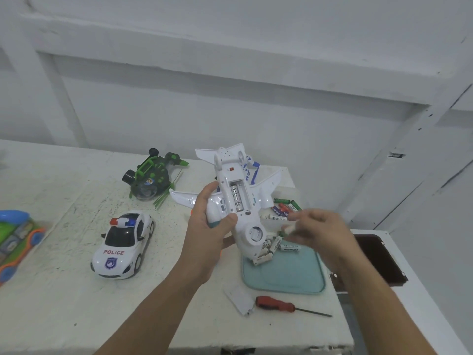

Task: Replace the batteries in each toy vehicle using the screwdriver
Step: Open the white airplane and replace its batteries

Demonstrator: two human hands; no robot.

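Note:
My left hand (208,228) grips a white toy airplane (238,198) belly-up above the table, its battery compartment (237,198) uncovered with batteries showing inside. To the right of the plane's nose, my right hand (317,230) pinches a white battery (288,229); the hand is blurred. Loose white batteries (275,248) lie on a teal tray (284,275). The white compartment cover (239,301) and a red-handled screwdriver (276,304) rest near the table's front edge. A white police car (122,244) and a green toy vehicle (151,176) stand to the left.
A clear box of mixed batteries (284,208) sits behind the tray. A colourful toy vehicle (18,239) lies at the left edge. A dark flat object (378,260) rests on the right. The white table (64,290) ends just past the screwdriver.

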